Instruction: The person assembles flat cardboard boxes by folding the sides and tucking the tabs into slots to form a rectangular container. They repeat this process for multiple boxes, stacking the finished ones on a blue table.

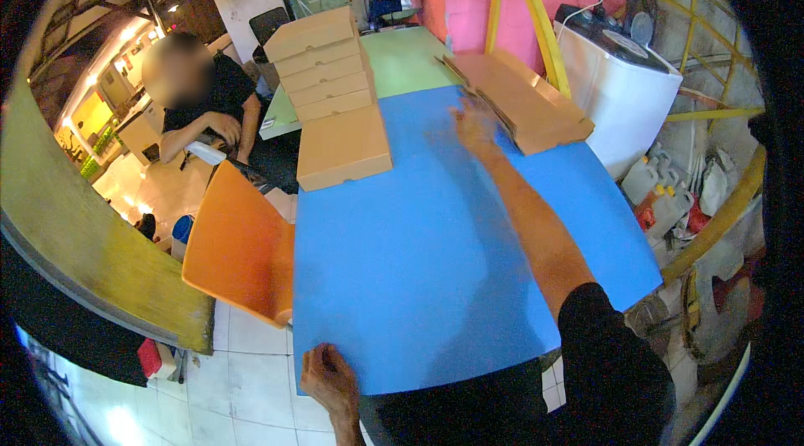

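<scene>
My right hand [474, 126] reaches far over the blue tabletop [402, 253], just left of a stack of flat brown cardboard sheets [523, 103]. Motion blurs its fingers, so I cannot tell whether they grip anything. At the near left corner of the table, my left hand [329, 381] rests by the edge with its fingers curled in and nothing visible in them. Beyond the blue surface, at the left, folded cardboard boxes are piled up [322, 69]. One closed cardboard box [345, 147] lies in front of that pile.
An orange chair [239, 245] stands against the table's left side. A seated person [209, 103] is beyond it. A pale green table [410, 61] adjoins the far end. To the right are a white washing machine [615, 82], a yellow frame [536, 19] and several plastic jugs [666, 195].
</scene>
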